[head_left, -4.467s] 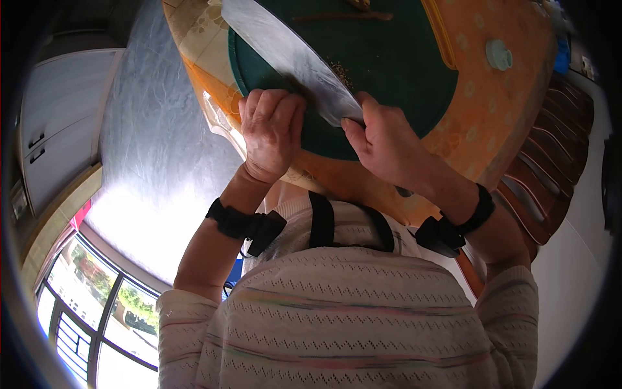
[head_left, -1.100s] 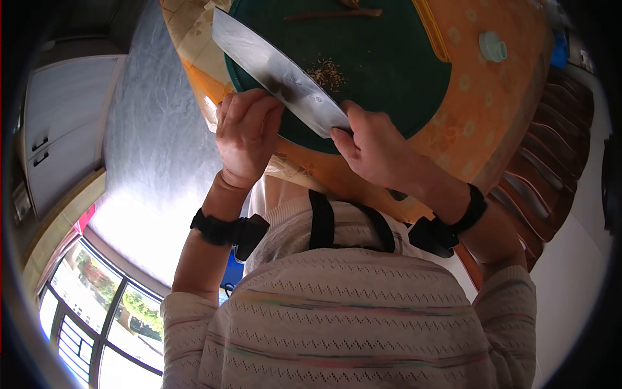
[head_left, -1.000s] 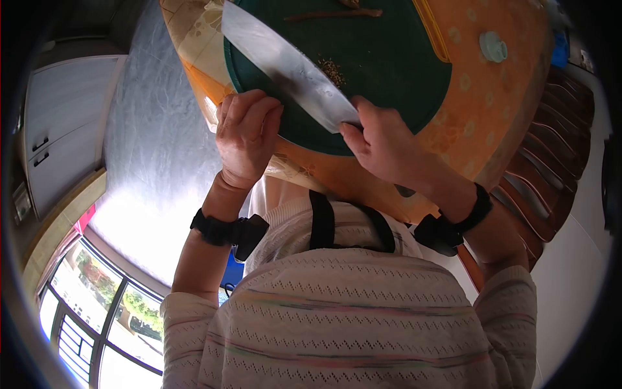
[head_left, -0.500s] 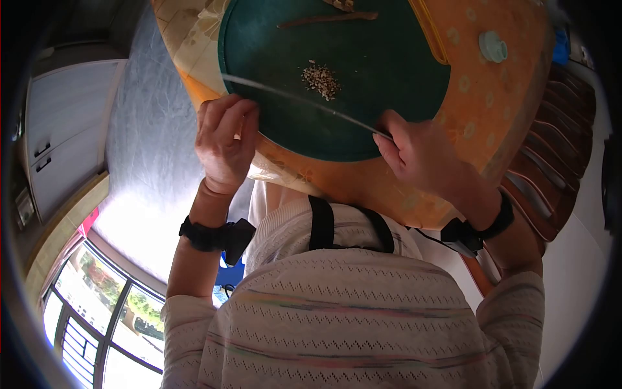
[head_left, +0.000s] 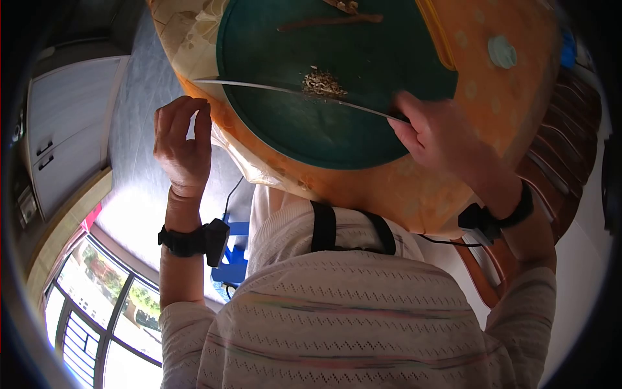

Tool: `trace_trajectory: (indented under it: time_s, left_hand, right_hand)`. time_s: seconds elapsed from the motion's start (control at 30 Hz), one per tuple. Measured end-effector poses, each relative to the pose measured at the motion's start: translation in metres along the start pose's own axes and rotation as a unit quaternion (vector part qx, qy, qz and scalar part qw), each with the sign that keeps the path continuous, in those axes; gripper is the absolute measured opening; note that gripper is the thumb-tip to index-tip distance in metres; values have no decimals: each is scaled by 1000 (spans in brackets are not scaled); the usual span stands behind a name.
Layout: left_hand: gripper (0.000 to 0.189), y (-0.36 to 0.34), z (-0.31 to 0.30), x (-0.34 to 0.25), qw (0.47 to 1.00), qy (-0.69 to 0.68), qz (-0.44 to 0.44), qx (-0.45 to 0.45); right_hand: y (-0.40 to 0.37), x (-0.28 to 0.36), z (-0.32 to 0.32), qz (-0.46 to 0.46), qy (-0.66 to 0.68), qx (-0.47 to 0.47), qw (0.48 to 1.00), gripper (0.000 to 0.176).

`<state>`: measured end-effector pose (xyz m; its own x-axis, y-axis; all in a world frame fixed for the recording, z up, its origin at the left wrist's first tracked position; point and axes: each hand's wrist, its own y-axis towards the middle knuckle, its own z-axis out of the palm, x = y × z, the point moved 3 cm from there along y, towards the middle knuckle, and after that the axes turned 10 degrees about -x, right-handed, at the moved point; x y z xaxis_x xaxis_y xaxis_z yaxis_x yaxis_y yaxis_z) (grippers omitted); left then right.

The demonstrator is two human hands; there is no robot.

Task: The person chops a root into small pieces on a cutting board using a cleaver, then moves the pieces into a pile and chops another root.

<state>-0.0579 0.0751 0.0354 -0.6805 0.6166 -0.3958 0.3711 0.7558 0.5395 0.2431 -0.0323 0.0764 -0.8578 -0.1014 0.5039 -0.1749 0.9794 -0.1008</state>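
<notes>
My right hand (head_left: 440,133) is closed round the near end of a knife, its handle hidden by the fingers. The long thin knife blade (head_left: 259,85), seen edge-on, stretches left across the round green board (head_left: 278,129) and past its rim. Just by the blade lies a small heap of pale chopped bits (head_left: 322,83). Off the board's left side, my left hand (head_left: 183,146) has its fingers bent and the tips brought together in a pinch near the blade's far end; whatever they hold, if anything, does not show.
A brown stick (head_left: 330,21) and a pale tan piece (head_left: 343,6) lie at the board's far side. A yellow strip (head_left: 437,32) runs along its right edge. On the patterned orange tablecloth (head_left: 479,84) sits a pale green cap (head_left: 502,52). Brown slatted chairs (head_left: 551,168) stand at right.
My left hand has moved left, away from the board. The knife's far end has swung left and over the rim, and my right hand has shifted slightly right.
</notes>
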Motion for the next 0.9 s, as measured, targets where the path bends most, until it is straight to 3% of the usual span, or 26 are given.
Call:
trace_trajectory:
  time_s: [0.1, 0.17, 0.37, 0.67, 0.9]
  left_hand:
    - [13, 7, 9, -8, 999, -24, -21, 16]
    - [15, 13, 21, -22, 996, -71, -35, 48]
    - [22, 41, 74, -61, 987, -129, 64, 75]
    - [14, 51, 91, -72, 979, -115, 107, 132]
    - [11, 35, 76, -68, 987, -114, 74, 80]
  right_hand:
    - [-7, 4, -2, 30, 38, -19, 999, 15]
    - [-11, 4, -5, 105, 117, -46, 986, 14]
    - [-17, -1, -1, 176, 189, -120, 959, 13]
    - [-22, -2, -2, 202, 196, -131, 951, 13]
    - [-20, 5, 3, 194, 195, -128, 953, 13]
